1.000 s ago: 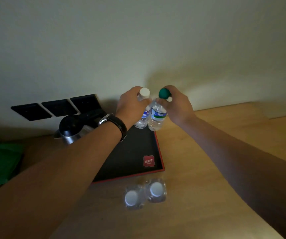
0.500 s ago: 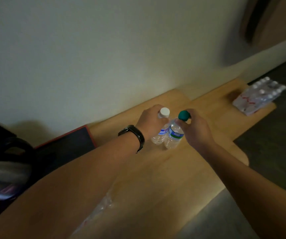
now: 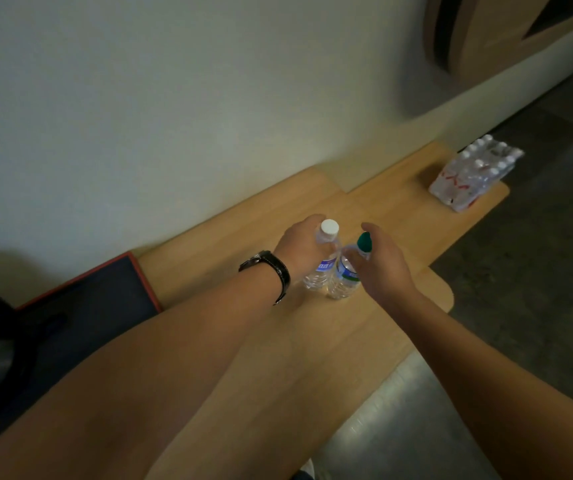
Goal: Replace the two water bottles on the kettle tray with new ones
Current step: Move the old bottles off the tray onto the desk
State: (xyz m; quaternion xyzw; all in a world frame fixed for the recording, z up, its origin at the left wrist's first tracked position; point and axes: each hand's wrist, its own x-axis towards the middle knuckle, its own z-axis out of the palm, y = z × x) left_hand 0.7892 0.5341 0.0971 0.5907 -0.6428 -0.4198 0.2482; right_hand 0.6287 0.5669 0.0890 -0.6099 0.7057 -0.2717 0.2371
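Left hand wrapped around white-capped bottle, right hand open, fingers spread, green-capped bottle just inside its palm

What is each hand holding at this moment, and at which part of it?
The left hand holds the white-capped bottle around its upper body, below the cap. The right hand is opening beside the green-capped bottle; whether its grip remains cannot be told.
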